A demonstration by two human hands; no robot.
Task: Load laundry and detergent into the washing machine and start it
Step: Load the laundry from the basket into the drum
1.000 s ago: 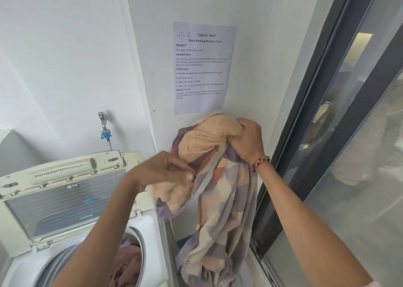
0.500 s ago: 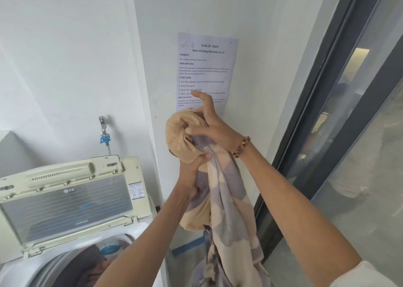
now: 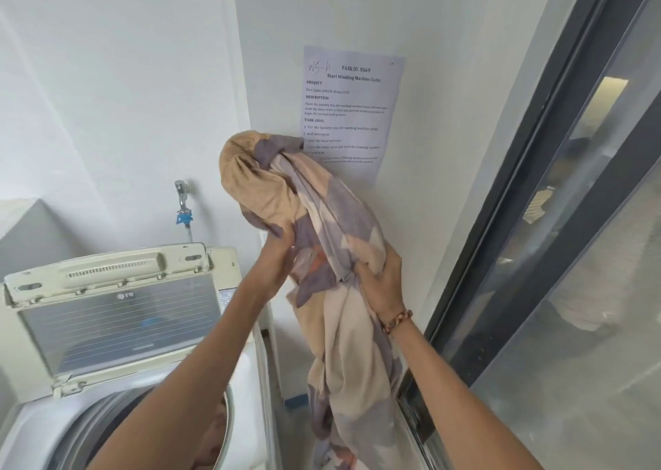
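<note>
Both hands are on the sheet [image 3: 322,226] right now, and it is up in the air to the right of the washing machine [image 3: 246,391], not yet over the drum. Left hand [image 3: 280,266] is closed on the bundled upper part from underneath, propping a tan-and-purple wad that bulges above it against the wall; right hand [image 3: 381,287], with a beaded bracelet [image 3: 397,321] at the wrist, is clenched around a gathered fold a little lower and to the right. Below that grip a long tail of fabric hangs straight down, past the bottom of the view, between the machine's side and the dark window frame [image 3: 500,255]. The lid [image 3: 114,312] stands open at the back and something reddish already lies in the drum [image 3: 218,441]. This looks like soft, limp cloth, light for its bulk, no stiffness at all, so it will sag and spill from any single pinch and go wherever gravity takes it. Slippery, probably not; it bunches and holds in a fist. My read: the hanging tail is the trouble, likely to drag on the machine's rim or snag in that narrow gap. Best hold is what's here already, fistfuls of gathered folds, then one hand working further down to collect the tail before the whole bundle swings left over the opening.
</note>
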